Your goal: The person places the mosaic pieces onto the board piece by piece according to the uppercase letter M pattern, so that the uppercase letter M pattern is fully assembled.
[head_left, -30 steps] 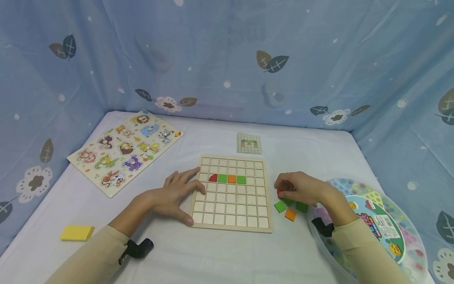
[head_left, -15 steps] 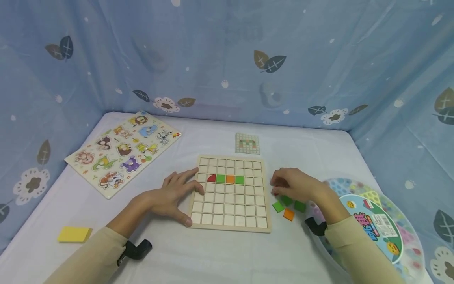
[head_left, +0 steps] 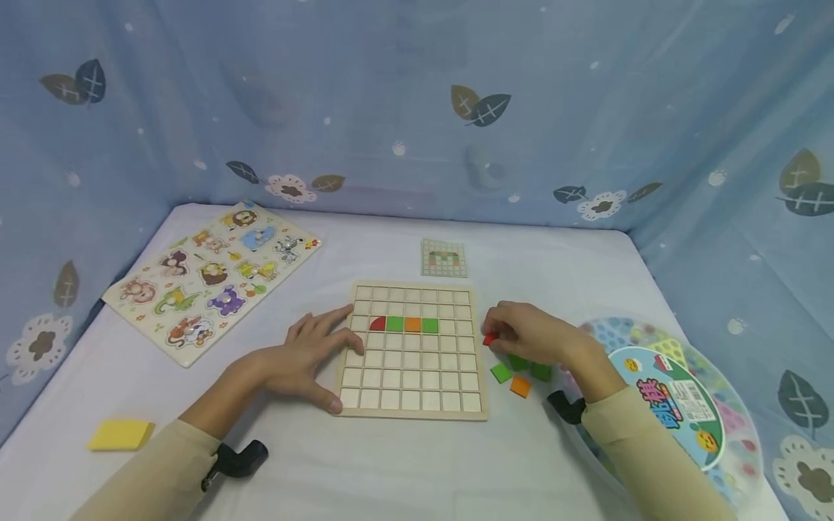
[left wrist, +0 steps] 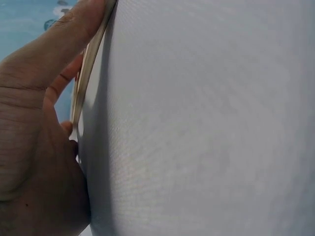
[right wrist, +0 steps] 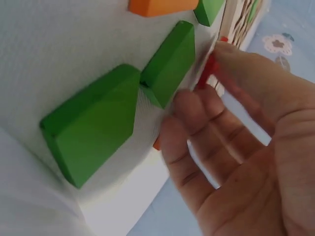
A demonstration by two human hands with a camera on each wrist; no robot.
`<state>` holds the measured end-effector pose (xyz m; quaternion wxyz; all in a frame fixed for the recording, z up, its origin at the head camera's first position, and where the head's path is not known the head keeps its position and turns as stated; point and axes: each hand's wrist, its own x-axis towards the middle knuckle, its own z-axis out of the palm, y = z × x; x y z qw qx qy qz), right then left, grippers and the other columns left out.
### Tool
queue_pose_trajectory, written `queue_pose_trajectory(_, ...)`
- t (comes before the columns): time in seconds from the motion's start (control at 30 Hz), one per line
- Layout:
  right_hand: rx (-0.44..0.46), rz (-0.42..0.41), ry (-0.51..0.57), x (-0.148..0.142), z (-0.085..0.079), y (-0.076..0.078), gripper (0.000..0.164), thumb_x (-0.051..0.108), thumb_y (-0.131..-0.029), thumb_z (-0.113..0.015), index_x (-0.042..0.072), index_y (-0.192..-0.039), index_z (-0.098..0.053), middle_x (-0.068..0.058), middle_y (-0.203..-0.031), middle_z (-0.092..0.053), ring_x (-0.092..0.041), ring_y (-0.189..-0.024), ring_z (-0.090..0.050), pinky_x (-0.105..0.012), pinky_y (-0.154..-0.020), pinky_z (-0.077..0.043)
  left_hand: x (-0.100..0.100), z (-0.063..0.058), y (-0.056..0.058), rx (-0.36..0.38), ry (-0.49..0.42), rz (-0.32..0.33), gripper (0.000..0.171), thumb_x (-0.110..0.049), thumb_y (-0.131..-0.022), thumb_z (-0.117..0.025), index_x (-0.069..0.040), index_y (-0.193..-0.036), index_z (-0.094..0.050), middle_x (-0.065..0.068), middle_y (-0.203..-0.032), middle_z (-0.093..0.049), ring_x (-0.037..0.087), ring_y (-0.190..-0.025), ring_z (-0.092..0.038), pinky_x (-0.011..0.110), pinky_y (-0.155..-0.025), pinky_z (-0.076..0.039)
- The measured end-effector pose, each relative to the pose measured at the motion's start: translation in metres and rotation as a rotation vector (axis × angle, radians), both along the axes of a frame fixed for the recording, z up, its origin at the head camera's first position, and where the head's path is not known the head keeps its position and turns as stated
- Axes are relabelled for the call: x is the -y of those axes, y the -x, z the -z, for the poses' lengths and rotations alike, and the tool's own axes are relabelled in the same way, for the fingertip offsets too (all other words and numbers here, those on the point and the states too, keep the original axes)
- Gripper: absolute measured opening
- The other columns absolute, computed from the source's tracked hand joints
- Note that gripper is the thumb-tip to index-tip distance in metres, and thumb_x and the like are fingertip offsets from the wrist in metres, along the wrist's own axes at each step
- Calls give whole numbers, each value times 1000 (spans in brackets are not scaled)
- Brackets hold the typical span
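A wooden grid board [head_left: 410,380] lies mid-table. One row of it carries a red quarter-round tile [head_left: 378,324], a green square, an orange square [head_left: 413,325] and another green square. My left hand [head_left: 304,362] rests along the board's left edge with fingers spread, thumb at the lower corner and fingertips over the rim. Right of the board, my right hand [head_left: 531,334] pinches a red tile [right wrist: 208,69] between thumb and fingers. Below that hand lie green tiles [right wrist: 98,123] and an orange tile [head_left: 520,386]. An orange bit shows behind the fingers in the right wrist view.
A small pattern card [head_left: 444,259] lies beyond the board. An animal knob puzzle [head_left: 215,278] sits at the back left, and a yellow block [head_left: 121,435] at the front left. A round clear container with a printed label [head_left: 677,405] stands under the right forearm.
My right hand has lifted the red tile slightly and drawn closer to the board. The left hand stays on the board's edge. The whole view has shifted a little.
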<state>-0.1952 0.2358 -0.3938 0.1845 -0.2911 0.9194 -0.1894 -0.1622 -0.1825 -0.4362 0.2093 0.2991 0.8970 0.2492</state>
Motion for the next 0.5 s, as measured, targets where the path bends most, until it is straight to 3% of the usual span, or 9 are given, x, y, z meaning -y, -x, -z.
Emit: queue_pose_trajectory(0.5,-70,-5,183,9,-4,4,20,13,-97,-71,15,-116,-65,5,-108,-62,-14,-94,-62,-30,-80,-57,1,2,-1,-6,-20,-11,79,-71,-62,-85,-47,-127,-48,8,-173,2,49,-150,-6,75,-114,-7)
